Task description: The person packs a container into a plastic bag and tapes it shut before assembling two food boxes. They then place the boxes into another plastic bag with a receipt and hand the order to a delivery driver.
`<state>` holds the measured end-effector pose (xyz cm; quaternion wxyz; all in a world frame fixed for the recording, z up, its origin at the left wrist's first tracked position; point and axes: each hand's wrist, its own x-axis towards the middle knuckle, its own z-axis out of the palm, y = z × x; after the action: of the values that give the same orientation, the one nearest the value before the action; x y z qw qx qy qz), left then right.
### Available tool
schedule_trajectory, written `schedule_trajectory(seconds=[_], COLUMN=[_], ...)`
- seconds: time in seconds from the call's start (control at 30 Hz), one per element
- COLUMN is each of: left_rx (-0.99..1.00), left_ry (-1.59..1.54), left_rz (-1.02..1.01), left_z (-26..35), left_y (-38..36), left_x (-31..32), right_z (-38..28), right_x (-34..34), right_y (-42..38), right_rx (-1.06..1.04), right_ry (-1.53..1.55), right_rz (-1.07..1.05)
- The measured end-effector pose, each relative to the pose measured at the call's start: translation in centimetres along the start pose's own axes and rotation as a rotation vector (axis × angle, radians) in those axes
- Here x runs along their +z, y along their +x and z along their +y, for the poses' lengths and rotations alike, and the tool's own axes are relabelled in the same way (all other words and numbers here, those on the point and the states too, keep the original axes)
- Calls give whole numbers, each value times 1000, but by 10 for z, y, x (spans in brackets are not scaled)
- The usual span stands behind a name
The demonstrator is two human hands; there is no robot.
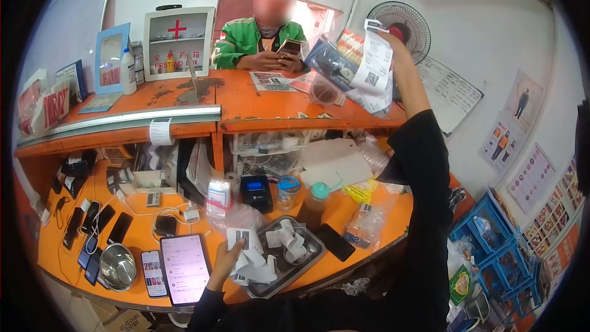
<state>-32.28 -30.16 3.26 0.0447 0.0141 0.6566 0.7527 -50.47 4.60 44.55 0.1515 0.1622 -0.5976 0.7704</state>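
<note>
Left hand [224,258] down low on the orange bench [67,252], fingers pinched on a small receipt slip [241,238], right beside a metal tray [310,257] stuffed with more curled slips. Tablet [184,269] and a phone [153,273] lying screen-up just left of that hand, steel bowl [117,266] further left. Right hand [393,40] way up high over the upper counter [276,111], fingers clamped on a clear plastic bag [335,65] with a long receipt [373,65] hanging off it. Across the counter, a person in a green jacket [243,40] looking at a phone. First aid box [178,40] on the counter, left side.
</note>
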Motion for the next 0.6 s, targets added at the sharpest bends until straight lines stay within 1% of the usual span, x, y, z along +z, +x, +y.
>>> schedule_trajectory(seconds=[0.07,0.13,0.23,0.27,0.33,0.37,0.4,0.47,0.53,0.6], left_rx=[35,18,-1,1,9,23,25,14,6,5], left_ry=[-14,-21,-28,-26,-11,10,4,12,35,61], left_rz=[18,1,-24,-33,-38,-40,-35,4,21,52], left_z=[-3,-4,-3,-4,-11,-13,-13,-10,-18,-18], left_y=[1,2,3,2,6,8,8,8,11,13], left_x=[0,0,1,1,1,1,2,5,4,2], right_z=[-12,-21,-28,-29,-33,-34,-33,-31,-28,-25], right_x=[4,10,15,15,5,-2,2,9,4,13], right_y=[4,0,-4,-3,10,17,15,9,21,20], right_rx=[-25,-47,-148,-143,-121,-118,-117,-160,-156,-187], right_ry=[-15,-33,-52,-58,-86,-35,-37,-36,11,-3], right_rz=[29,59,70,69,174,67,59,189,158,179])
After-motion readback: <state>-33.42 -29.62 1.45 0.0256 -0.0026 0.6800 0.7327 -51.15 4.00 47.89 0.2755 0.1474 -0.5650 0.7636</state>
